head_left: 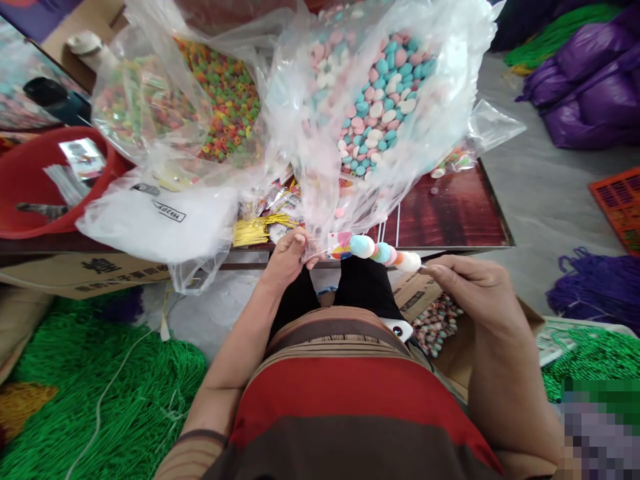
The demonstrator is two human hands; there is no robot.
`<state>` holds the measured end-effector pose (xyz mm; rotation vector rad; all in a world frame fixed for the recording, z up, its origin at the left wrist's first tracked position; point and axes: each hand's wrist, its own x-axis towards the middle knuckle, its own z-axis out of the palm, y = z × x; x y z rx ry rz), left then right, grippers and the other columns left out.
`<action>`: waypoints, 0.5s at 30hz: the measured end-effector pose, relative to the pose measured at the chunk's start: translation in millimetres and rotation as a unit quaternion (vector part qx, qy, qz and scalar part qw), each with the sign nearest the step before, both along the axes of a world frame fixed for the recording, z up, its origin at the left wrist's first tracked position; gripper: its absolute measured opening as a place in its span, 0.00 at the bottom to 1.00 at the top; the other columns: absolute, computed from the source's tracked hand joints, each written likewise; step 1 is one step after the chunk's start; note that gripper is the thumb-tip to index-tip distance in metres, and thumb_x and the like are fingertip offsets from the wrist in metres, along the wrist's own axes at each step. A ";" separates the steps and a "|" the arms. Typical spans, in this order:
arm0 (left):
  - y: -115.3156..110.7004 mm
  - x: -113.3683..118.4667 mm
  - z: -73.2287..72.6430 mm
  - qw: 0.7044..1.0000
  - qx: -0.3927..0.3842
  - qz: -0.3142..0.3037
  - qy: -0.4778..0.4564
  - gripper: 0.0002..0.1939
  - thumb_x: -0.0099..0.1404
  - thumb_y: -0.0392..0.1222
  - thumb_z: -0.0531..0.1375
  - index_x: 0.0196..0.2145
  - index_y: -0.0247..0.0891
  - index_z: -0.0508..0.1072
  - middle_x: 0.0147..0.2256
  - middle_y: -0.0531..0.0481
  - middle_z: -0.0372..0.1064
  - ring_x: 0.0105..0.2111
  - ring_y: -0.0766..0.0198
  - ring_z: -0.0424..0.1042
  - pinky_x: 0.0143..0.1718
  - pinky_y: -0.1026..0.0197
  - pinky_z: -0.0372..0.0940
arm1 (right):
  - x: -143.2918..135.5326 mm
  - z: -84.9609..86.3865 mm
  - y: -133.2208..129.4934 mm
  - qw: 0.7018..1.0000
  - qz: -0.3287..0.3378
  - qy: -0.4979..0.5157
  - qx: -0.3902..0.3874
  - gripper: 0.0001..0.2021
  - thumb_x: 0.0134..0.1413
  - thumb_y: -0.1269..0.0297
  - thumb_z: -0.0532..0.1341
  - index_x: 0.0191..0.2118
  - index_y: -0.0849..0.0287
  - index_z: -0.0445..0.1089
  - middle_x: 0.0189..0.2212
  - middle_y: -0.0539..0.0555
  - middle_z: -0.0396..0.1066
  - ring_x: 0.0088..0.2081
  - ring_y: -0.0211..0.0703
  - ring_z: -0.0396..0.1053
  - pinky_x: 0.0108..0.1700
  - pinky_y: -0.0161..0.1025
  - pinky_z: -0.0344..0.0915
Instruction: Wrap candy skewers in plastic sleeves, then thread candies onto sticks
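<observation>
A skewer of marshmallows and candy rings (384, 253) lies nearly level in front of my waist, with a small printed card (339, 245) at its left end. The fingers of my right hand (470, 283) pinch the bare stick end at the right. My left hand (293, 257) is closed on clear plastic film by the card. Beyond them stands an open clear bag of pink, blue and white marshmallows (383, 100). Left of it is a bag of colourful candy rings (233, 107). Yellow twist ties (253, 230) lie near my left hand.
A red basin (97, 200) and a white plastic bag (165, 217) occupy the left of the dark red table (455, 213). Below right, a cardboard box (460, 347) holds finished-looking skewers. Green strands (110, 380) cover the floor at left; purple bundles (595, 80) sit at right.
</observation>
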<state>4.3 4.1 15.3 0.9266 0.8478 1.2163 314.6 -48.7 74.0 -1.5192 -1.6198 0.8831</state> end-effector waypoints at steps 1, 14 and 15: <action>0.4 -2.2 1.2 1.000 0.006 -0.005 0.009 0.32 0.53 0.73 0.69 0.24 0.40 0.67 0.17 0.60 0.58 0.15 0.72 0.59 0.17 0.66 0.57 | 2.4 1.6 0.4 1.000 0.005 0.007 -0.020 0.16 0.54 0.45 0.69 0.27 0.53 0.80 0.21 0.50 0.74 0.22 0.39 0.67 0.25 0.37 0.62; 3.7 -13.4 -7.5 0.995 0.070 -0.055 0.034 0.29 0.62 0.70 0.64 0.28 0.37 0.73 0.19 0.56 0.66 0.16 0.72 0.63 0.18 0.69 0.56 | 4.0 -16.3 6.8 0.992 -0.029 0.124 -0.021 0.18 0.50 0.45 0.74 0.28 0.55 0.76 0.24 0.48 0.70 0.24 0.37 0.65 0.25 0.36 0.64; 4.1 -13.3 -8.3 0.995 0.071 -0.058 0.033 0.29 0.61 0.70 0.65 0.28 0.37 0.73 0.19 0.56 0.66 0.16 0.72 0.63 0.18 0.69 0.56 | 3.6 -18.5 7.3 0.989 -0.035 0.139 -0.020 0.17 0.49 0.46 0.75 0.29 0.55 0.77 0.24 0.48 0.71 0.24 0.37 0.66 0.26 0.36 0.65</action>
